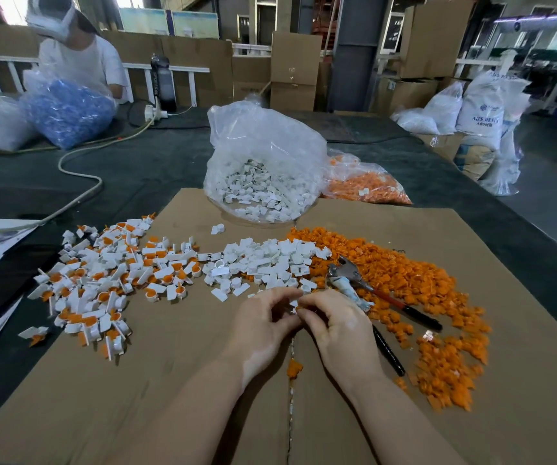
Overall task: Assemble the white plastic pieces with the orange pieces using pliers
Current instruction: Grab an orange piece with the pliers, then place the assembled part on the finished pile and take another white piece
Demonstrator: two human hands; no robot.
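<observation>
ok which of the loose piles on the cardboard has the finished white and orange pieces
The left pile: its white pieces carry orange inserts. The middle pile is all white, and the right pile is all orange.

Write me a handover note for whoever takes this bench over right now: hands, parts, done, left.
Left hand and right hand: both pinch one small white piece between their fingertips, with a bit of orange at it; whether it is seated, I cannot tell.
Pliers: lying unheld on the cardboard, just right of the hands, at the edge of the loose orange pieces.
Loose white pieces: pile straight ahead; more in the clear bag behind.
Done: a pile of assembled white-and-orange pieces at the left.
Left: finish the piece in hand, then work through both loose piles.
</observation>
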